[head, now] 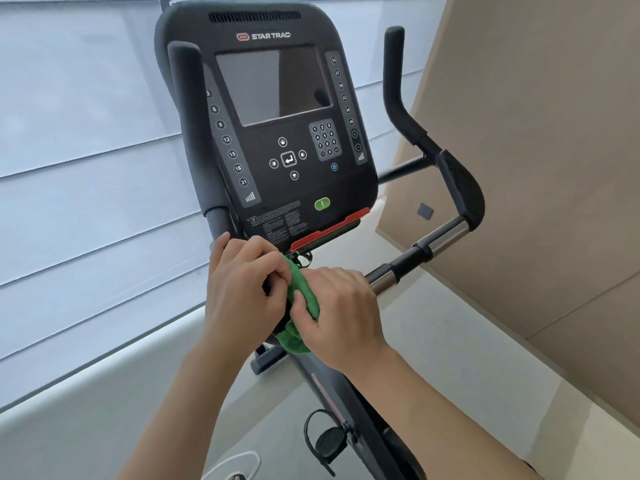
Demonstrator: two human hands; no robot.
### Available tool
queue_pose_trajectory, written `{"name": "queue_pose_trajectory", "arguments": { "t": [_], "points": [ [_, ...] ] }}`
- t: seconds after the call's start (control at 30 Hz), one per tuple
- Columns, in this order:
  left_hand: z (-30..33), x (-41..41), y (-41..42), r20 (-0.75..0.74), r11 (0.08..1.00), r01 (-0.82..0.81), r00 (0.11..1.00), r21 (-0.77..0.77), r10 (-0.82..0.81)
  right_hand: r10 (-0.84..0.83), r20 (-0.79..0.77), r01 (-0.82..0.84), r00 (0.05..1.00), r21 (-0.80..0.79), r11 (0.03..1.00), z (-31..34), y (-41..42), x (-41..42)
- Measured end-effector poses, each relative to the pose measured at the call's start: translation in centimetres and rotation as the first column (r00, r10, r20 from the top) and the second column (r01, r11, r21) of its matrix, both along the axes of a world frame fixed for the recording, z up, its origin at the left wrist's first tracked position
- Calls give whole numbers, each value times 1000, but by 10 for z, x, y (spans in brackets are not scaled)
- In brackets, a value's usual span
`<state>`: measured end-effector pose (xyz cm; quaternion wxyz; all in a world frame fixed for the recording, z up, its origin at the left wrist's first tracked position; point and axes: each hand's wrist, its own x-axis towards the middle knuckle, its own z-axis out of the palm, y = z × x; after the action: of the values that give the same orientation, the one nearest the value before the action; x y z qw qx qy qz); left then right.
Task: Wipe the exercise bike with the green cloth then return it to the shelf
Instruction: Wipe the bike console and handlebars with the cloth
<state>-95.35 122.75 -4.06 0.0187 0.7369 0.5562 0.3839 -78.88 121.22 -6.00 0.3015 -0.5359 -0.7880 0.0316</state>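
Gripping both hands, the green cloth (304,296) runs bunched, pointing up toward the console (277,133).

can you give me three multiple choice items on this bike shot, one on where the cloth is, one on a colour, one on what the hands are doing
1. Where is the green cloth?
A. just below the console
B. draped over the pedal
C. lying on the floor

2. What colour is the oval button low on the console?
A. red
B. green
C. blue

3. What are the hands doing?
A. both hang empty
B. only the right hand holds the cloth
C. the left hand and the right hand both hold the cloth

Key: 1 A, the cloth sits between the hands under the console's lower edge. 2 B, the oval is bright green. 3 C, fingers of both hands curl on the cloth.
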Motion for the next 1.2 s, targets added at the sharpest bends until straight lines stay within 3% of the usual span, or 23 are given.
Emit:
{"name": "queue_pose_trajectory", "arguments": {
  "t": [0.23, 0.43, 0.63, 0.83, 1.0, 1.2],
  "points": [
    [-5, 25, -13, -23, 990, -138, 990, -14, 137, 98, 4, -98, 995, 92, 991, -11, 8, 17],
    [5, 46, 1, -154, 997, -32, 988, -71, 21, 149, -13, -142, 989, 223, 964, -24, 24, 58],
    [-5, 53, 5, -315, 998, -53, 948, -42, 37, 88, 1, -85, 996, 236, 968, -27, 68, 119],
    [-8, 55, 4, -296, 997, -77, 952, -3, 73, 87, 87, -108, 992, 271, 956, -24, 99, 166],
    [-5, 51, 2, -295, 998, -53, 954, -29, 42, 72, 118, -99, 990, 239, 966, -18, 104, 177],
    [-2, 51, -2, -304, 998, -11, 953, -56, -7, 20, 76, -26, 997, 81, 996, -3, 106, 179]
  ]
}}
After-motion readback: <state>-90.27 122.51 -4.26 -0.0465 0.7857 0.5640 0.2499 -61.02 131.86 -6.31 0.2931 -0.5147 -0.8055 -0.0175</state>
